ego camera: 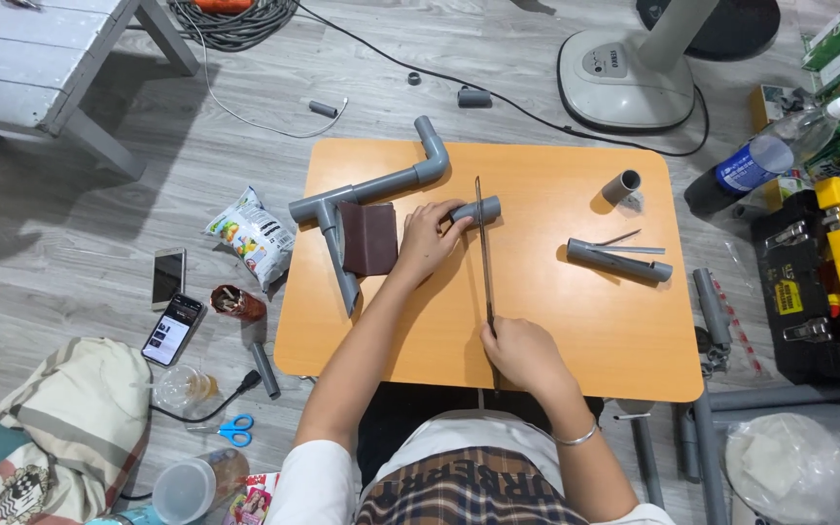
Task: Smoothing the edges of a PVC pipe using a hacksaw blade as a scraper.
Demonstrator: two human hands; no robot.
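While blade (484, 248) runs lengthwise, pipe (476, 211) lies crosswise.

A crinkled white snack bag (254, 234) with coloured print is seen on the floor just left of the orange table (576, 331). Two phones are laid further left: one dark-screened (168, 276), one with a lit screen (173, 329). Right of the table, a blue-labelled bottle (752, 165), green-white boxes (833, 44) and a yellow sticker (787, 297) on the toolbox are noted.
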